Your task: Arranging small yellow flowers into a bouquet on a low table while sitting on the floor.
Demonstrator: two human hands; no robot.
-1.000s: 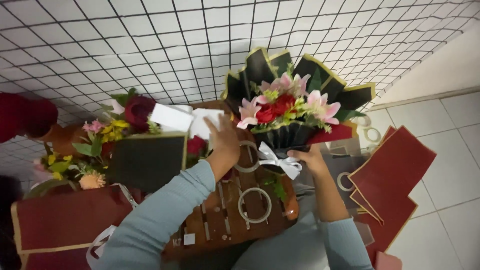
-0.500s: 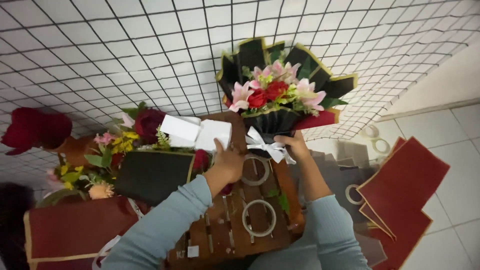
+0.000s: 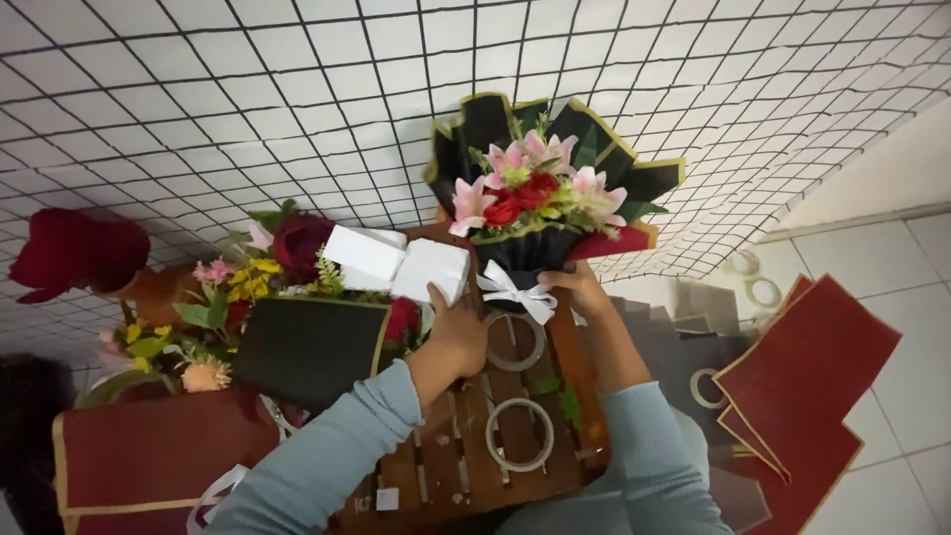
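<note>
My right hand (image 3: 580, 290) grips the base of a flower bouquet (image 3: 540, 188) wrapped in black paper with gold edging, holding it upright above a slatted wooden table (image 3: 456, 466). The bouquet has pink lilies and red roses, and a white ribbon bow (image 3: 515, 290) is tied at its neck. My left hand (image 3: 458, 332) rests on the edge of a white box (image 3: 428, 269) beside a second white box (image 3: 363, 254). Both arms wear light blue sleeves.
Two tape rolls (image 3: 519, 434) lie on the table. A black-wrapped flower bunch (image 3: 297, 342) lies left, with loose flowers (image 3: 213, 287) and a dark red rose (image 3: 69, 253). Dark red wrapping sheets (image 3: 817, 367) lie on the right floor, another (image 3: 149, 456) lower left. More tape rolls (image 3: 761, 289) sit by the tiled wall.
My right hand has lifted the bouquet slightly and shifted it left. My left hand has moved from beside the bouquet's neck down onto the white box.
</note>
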